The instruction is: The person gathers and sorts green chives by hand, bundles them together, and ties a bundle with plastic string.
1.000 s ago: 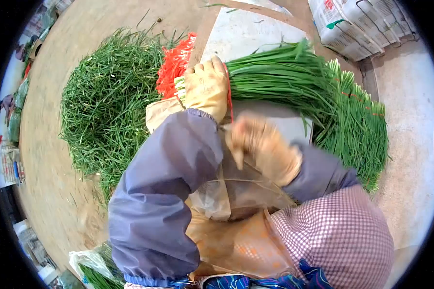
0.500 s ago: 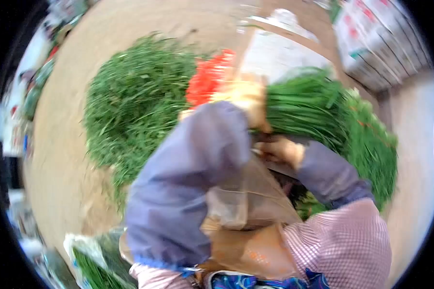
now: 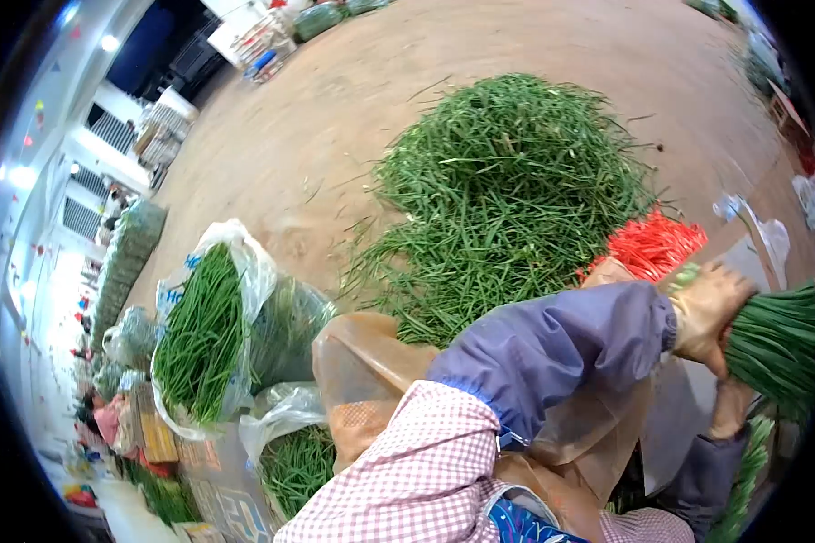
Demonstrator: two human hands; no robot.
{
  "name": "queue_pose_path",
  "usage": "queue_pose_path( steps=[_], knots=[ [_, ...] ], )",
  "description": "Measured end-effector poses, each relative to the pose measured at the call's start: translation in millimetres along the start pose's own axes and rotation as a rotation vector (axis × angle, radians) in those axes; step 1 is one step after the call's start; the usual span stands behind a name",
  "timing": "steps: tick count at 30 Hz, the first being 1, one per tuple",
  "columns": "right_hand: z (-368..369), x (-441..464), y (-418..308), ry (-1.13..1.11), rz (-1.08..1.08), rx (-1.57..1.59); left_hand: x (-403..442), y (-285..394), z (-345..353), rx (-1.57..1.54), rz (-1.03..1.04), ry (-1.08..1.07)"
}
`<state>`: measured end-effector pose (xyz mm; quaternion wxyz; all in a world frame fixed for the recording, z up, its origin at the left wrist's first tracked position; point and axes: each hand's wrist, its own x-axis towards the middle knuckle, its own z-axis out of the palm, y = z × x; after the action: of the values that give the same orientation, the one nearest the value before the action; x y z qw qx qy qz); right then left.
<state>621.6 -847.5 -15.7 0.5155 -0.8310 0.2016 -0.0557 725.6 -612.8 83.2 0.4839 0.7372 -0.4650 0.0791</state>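
At the right edge, my left hand (image 3: 708,312) is closed around a bunch of green chives (image 3: 779,348), its pale stem ends poking out at the wrist side. My right hand (image 3: 730,407) is just below, touching the left thumb against the bunch. Its fingers are curled and partly hidden, so what they pinch cannot be made out. Close beyond my left hand is a heap of red strips (image 3: 658,244). Under my forearms lies a grey-white board (image 3: 688,416), partly covered by my sleeves.
A big pile of loose green leaves (image 3: 516,181) covers the floor ahead. To the left stand a plastic bag of chives (image 3: 204,335) and a smaller open bag (image 3: 294,462). Stacked bundles (image 3: 163,127) line the far wall, and a person (image 3: 109,421) is at far left.
My view has swung left, so the hands and bunch now appear farther right and the bags on the left show fully. My left hand still grips the chives.
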Motion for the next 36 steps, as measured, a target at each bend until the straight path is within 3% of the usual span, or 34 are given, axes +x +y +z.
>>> queue_pose_path(
  steps=[3,6,9,17,26,27,29,30,31,32,34,36],
  knots=[
    [7.5,-8.6,-40.2,-0.089,-0.156,0.073,6.5,15.3,-0.2,-0.019,0.123,0.286],
    [39.4,-26.8,-56.6,-0.275,-0.181,0.097,-14.6,16.3,-1.3,-0.251,0.039,0.333],
    [81.2,-48.3,-51.7,-0.456,-0.148,0.081,-43.1,12.1,-17.2,-0.748,-0.163,0.177],
    [93.5,-43.1,-15.7,-0.578,0.012,0.126,-34.2,23.2,-0.2,-0.408,-0.186,0.137],
    [13.8,-27.7,73.8,-0.592,0.167,0.105,-28.8,33.3,28.6,-0.119,-0.145,0.103],
    [-3.7,-34.1,83.6,-0.440,0.301,0.380,-28.6,33.6,29.6,-0.094,-0.140,0.107],
    [-18.9,-39.0,60.0,-0.314,0.132,0.266,-26.8,33.1,32.6,-0.053,-0.136,0.104],
    [-21.8,-35.6,43.5,-0.334,-0.163,-0.119,-25.4,29.9,37.1,-0.038,-0.140,0.102],
    [-20.4,-32.9,34.0,-0.166,-0.434,-0.245,-23.6,36.0,39.1,-0.015,-0.119,0.095],
    [4.5,-53.3,-21.7,-0.097,-0.445,-0.015,-22.1,36.8,42.6,0.001,-0.116,0.085],
    [20.7,-47.4,-52.0,-0.055,-0.486,-0.040,-20.6,37.4,50.4,0.042,-0.117,0.081],
    [35.8,-20.1,-61.5,0.105,-0.686,-0.284,-14.3,35.6,59.8,0.079,-0.121,0.077]
  ],
)
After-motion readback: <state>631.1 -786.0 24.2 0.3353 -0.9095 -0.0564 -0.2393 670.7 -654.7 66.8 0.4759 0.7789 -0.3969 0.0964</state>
